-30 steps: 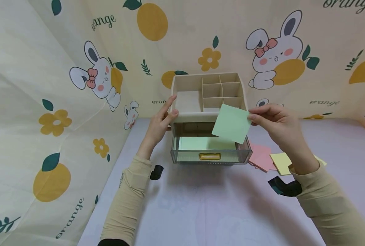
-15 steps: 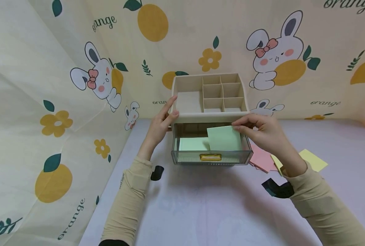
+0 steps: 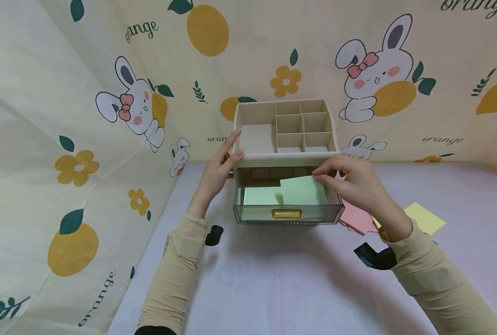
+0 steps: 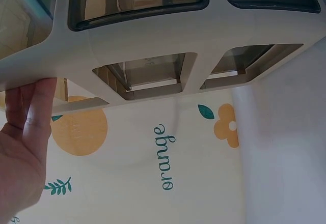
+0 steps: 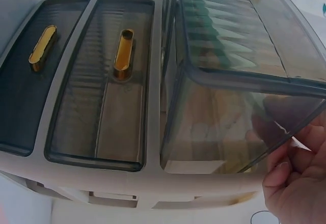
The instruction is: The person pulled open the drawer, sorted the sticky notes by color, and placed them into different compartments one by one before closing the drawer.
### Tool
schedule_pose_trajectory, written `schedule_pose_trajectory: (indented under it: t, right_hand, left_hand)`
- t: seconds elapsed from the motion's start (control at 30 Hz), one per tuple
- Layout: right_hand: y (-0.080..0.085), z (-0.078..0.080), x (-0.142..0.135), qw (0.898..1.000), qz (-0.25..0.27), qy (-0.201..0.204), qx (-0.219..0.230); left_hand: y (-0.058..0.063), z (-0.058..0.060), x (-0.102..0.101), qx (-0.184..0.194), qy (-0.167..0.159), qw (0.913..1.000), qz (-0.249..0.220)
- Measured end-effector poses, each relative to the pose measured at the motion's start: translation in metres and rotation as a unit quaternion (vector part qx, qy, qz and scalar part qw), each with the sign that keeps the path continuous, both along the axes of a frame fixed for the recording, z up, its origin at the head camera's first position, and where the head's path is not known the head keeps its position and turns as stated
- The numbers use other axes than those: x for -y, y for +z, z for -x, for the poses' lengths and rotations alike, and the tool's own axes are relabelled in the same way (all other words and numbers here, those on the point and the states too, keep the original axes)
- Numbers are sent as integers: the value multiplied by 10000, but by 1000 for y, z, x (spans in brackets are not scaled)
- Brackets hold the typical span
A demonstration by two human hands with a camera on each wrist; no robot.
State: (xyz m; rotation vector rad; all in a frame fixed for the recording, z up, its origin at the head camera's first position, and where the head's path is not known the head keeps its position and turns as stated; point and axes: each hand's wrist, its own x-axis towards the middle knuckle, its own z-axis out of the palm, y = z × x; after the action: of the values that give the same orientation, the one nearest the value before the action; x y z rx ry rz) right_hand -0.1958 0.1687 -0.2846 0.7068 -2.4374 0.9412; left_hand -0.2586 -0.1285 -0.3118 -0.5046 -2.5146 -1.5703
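A cream desk organizer [image 3: 286, 160] stands near the back, its top clear drawer [image 3: 248, 213] pulled out. My left hand [image 3: 215, 174] holds the organizer's left edge, thumb at the front. In the left wrist view, the fingers [image 4: 38, 112] of that hand touch the side panel by the rim. Over the drawer's right side, my right hand [image 3: 353, 181] pinches the upper right corner of a green sticky note [image 3: 302, 190], which stands tilted inside the drawer. More green paper [image 3: 261, 196] lies to its left there. In the right wrist view, the right hand [image 5: 300, 173] shows beside the drawer wall.
Pink sticky notes [image 3: 355, 216] lie on the table right of the drawer. Yellow notes [image 3: 425, 218] are farther right, partly behind my right wrist. Small compartments [image 3: 302, 125] divide the organizer's top tray. Two closed drawers with gold handles [image 5: 124, 53] sit below the pulled-out one.
My right hand has moved left and down, carrying the green sticky note from above the drawer's right edge into the drawer. The left hand has stayed in place.
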Motion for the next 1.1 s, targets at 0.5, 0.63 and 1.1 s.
schedule_pose_trajectory:
  t: [0.5, 0.63, 1.1]
  right_hand:
    - [0, -5, 1, 9995, 146, 198, -181]
    - [2, -10, 2, 9985, 401, 336, -183]
    - [2, -43, 11, 9824, 1611, 917, -230]
  left_hand:
    - [-1, 0, 0, -56, -7, 10000, 23]
    - [-1, 1, 0, -34, -11, 10000, 25]
    - [0, 1, 0, 22, 1, 10000, 5]
